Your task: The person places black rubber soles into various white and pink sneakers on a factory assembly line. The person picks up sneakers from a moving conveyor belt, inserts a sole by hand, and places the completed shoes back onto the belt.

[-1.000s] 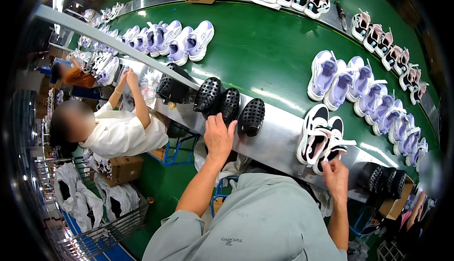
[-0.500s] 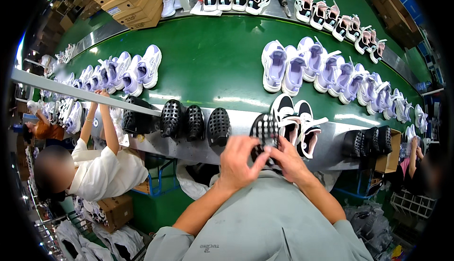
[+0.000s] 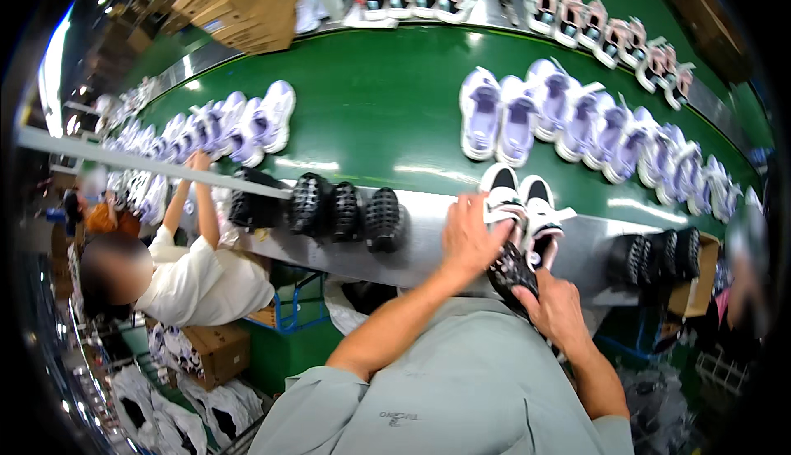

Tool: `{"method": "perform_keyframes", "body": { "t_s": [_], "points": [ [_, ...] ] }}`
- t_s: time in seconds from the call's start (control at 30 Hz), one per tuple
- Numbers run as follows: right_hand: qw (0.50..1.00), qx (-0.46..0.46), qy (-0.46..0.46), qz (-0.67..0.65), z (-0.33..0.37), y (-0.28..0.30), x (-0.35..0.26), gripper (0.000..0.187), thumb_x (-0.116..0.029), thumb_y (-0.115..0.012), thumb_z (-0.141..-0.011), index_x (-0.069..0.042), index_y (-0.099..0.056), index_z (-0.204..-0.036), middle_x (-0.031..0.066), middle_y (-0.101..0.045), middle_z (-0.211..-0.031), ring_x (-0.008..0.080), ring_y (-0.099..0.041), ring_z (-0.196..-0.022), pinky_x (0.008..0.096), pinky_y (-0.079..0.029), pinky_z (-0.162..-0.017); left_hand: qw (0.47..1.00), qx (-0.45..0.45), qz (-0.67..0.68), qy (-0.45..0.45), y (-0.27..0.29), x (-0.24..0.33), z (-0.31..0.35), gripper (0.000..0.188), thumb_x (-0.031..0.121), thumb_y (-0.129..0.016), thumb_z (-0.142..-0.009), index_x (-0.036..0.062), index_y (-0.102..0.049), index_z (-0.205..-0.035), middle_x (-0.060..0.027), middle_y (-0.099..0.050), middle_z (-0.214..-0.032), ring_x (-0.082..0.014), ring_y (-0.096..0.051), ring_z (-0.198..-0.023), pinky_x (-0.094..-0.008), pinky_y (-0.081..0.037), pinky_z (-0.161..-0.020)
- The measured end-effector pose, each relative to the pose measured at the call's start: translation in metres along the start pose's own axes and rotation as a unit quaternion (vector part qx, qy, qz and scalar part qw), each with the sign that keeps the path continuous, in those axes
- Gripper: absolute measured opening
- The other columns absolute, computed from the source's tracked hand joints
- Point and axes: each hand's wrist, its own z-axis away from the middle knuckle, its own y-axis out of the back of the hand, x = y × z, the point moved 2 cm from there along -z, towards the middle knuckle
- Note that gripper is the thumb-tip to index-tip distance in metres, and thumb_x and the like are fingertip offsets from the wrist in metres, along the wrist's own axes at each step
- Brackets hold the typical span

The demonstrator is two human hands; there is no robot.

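A pair of black-and-white sneakers with pink linings stands toes-away on the metal ledge in front of me. My left hand grips the left sneaker around its tongue and opening, thumb on the near side. Pinched in my right hand is a black perforated shoe form, tilted, its front end at the left sneaker's opening. How far the form reaches inside is hidden. Right beside it, the right sneaker stands untouched, its tongue strap sticking out to the right.
More black shoe forms stand on the metal ledge to the left, others to the right beside a cardboard box. Lilac-and-white sneakers line the green belt. A co-worker reaches over the belt at left.
The shoe form has moved right and down from between both hands to the left sneaker's opening. My left hand has left the form and taken hold of that sneaker. The view has shifted slightly.
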Motion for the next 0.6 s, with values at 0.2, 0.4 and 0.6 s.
{"method": "perform_keyframes", "body": {
  "t_s": [0.2, 0.4, 0.6],
  "points": [
    [0.996, -0.018, 0.000, 0.087, -0.040, -0.005, 0.024, 0.034, -0.030, -0.072, -0.089, 0.002, -0.060, -0.083, 0.0229, -0.065, -0.066, 0.0427, -0.067, -0.065, 0.0512, -0.052, -0.059, 0.970, -0.234, -0.012, -0.068, -0.047, -0.038, -0.058, 0.038, 0.035, -0.073, -0.086, -0.0020, -0.071, -0.082, -0.0236, -0.066, -0.081, -0.0401, -0.064, -0.079, -0.0477, -0.051, -0.073],
    [0.982, 0.112, 0.055, 0.140, -0.062, -0.079, 0.017, 0.036, -0.024, -0.070, -0.089, 0.005, -0.057, -0.107, 0.0152, -0.065, -0.080, 0.0307, -0.069, -0.072, 0.0400, -0.057, -0.060, 0.953, -0.298, 0.049, 0.031, -0.043, -0.043, -0.060, 0.031, 0.028, -0.074, -0.087, -0.0026, -0.076, -0.085, -0.0145, -0.068, -0.066, -0.0176, -0.060, -0.058, -0.0367, -0.050, -0.058],
    [0.965, 0.201, 0.080, 0.145, -0.066, -0.104, 0.038, 0.027, -0.008, -0.063, -0.084, 0.006, -0.057, -0.106, 0.0140, -0.063, -0.078, 0.0284, -0.068, -0.066, 0.0374, -0.055, -0.053, 0.945, -0.314, 0.057, 0.073, -0.027, -0.031, -0.061, 0.031, 0.027, -0.075, -0.085, -0.0034, -0.074, -0.079, -0.0116, -0.063, -0.059, -0.0163, -0.054, -0.051, -0.0389, -0.046, -0.051]
  ]
}}
